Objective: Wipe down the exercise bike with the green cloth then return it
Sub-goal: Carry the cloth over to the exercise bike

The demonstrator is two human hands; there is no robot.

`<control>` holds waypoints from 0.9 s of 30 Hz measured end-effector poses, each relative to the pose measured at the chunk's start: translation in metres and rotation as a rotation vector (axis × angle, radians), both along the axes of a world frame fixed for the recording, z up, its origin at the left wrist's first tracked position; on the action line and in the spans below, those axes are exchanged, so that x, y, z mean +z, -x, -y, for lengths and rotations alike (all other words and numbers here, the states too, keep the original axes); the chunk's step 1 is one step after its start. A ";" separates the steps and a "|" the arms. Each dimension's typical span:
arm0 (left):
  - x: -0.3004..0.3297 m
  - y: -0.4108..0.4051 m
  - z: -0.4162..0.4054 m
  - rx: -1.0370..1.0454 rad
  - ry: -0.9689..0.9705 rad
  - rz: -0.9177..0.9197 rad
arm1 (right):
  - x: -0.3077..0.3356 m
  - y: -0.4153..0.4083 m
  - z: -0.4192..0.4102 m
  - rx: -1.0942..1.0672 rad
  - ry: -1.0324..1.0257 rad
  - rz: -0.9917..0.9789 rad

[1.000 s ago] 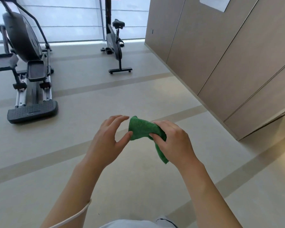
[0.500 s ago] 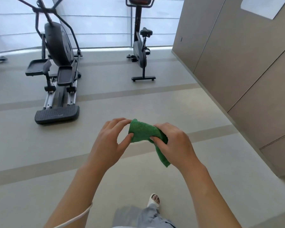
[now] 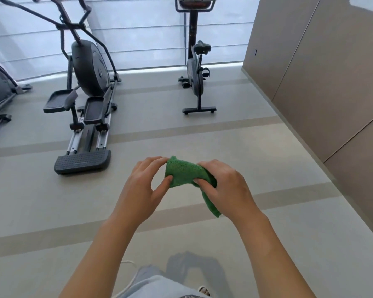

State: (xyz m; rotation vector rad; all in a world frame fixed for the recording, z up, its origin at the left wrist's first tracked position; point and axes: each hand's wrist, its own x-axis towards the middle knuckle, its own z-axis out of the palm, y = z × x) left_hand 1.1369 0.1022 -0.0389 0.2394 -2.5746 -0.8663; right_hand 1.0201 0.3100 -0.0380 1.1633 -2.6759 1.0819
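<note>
Green cloth [image 3: 186,173] low in the middle, pinched by left hand [image 3: 143,190] and right hand [image 3: 226,186]. Exercise bike [image 3: 196,67] far off, upper middle. No wiping yet. Putting back still to do.

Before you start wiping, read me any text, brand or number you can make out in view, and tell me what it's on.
None can be read.
Elliptical trainer rear step plate: a faint mark, too small and blurred to read.
Exercise bike: no legible label.
Wall panels: a small dark mark, not readable.
Green cloth: no text visible.
</note>
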 end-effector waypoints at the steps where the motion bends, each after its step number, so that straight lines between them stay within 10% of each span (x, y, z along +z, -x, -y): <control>1: 0.000 0.010 0.004 -0.004 0.001 -0.001 | -0.001 0.009 0.002 0.002 0.003 0.004; 27: 0.001 0.287 0.317 -0.113 -0.082 -0.050 | 0.010 0.252 0.296 -0.100 -0.072 -0.009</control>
